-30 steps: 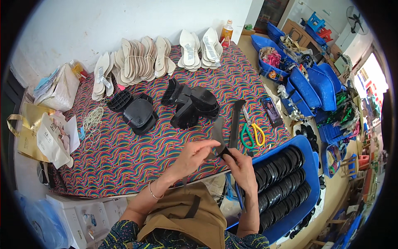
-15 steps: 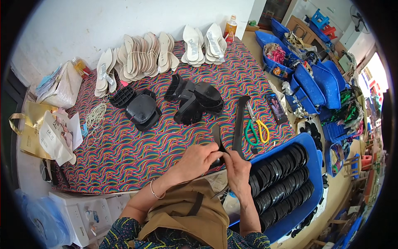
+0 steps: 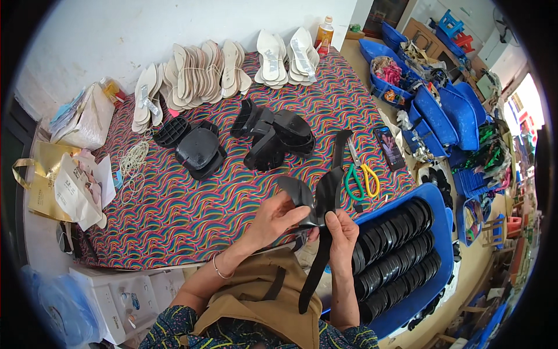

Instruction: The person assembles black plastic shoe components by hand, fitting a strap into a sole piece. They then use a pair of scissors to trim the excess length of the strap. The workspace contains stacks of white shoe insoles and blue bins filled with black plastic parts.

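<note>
Over the near edge of the table, I hold a glossy black shoe upper piece (image 3: 297, 195) in both hands. Its two wide lobes spread apart, and a long strap-like tail (image 3: 315, 273) hangs down across my brown apron (image 3: 244, 291). My left hand (image 3: 273, 218) grips the left lobe, thumb on top and fingers partly hidden behind it. Pinched by thumb and fingers, the right lobe sits in my right hand (image 3: 340, 230). Behind it lies a black strip (image 3: 343, 145) on the table, beside scissors (image 3: 363, 174) with green and yellow handles.
Black moulded shoe parts (image 3: 200, 151) sit mid-table on the patterned cloth (image 3: 174, 232). Bundled pale insoles (image 3: 195, 75) line the wall. A phone (image 3: 389, 148) lies right of the scissors. At right, a blue crate (image 3: 444, 244) holds rows of black pieces.
The folded black piece has been opened out into two lobes, its tail now hanging down. My right hand has shifted slightly right; the piece now covers the lower part of the strip.
</note>
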`<state>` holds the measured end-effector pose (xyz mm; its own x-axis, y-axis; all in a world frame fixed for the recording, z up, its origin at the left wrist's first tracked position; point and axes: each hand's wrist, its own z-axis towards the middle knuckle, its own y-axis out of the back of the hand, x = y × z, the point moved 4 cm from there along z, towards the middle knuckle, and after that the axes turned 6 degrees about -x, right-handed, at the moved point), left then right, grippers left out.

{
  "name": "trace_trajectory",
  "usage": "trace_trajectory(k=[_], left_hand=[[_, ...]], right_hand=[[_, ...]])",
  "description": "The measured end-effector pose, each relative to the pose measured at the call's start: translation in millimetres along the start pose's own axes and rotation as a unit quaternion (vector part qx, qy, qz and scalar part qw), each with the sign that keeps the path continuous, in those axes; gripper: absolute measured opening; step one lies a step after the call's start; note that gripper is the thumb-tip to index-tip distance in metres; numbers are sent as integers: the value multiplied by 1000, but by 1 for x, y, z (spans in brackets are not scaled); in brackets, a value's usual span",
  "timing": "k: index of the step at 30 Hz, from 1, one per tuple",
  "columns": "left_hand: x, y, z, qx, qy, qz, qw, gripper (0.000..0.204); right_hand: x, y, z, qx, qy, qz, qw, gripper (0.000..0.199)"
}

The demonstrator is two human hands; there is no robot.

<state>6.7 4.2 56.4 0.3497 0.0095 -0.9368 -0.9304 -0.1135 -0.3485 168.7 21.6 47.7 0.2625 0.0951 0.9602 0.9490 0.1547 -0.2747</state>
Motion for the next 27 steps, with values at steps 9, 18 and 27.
trace_trajectory(k=[9, 18, 27], left_hand=[[15, 1, -5, 33, -20, 45, 998, 13], [-4, -11, -12, -39, -48, 97, 993, 12], [6, -10, -25, -114, -262, 209, 935, 15]], right_hand=[[3, 1, 10, 62, -42, -153, 985, 26], [-6, -12, 4, -53, -16, -28, 998, 30], [-14, -27, -2, -118, -47, 100, 987, 33]])
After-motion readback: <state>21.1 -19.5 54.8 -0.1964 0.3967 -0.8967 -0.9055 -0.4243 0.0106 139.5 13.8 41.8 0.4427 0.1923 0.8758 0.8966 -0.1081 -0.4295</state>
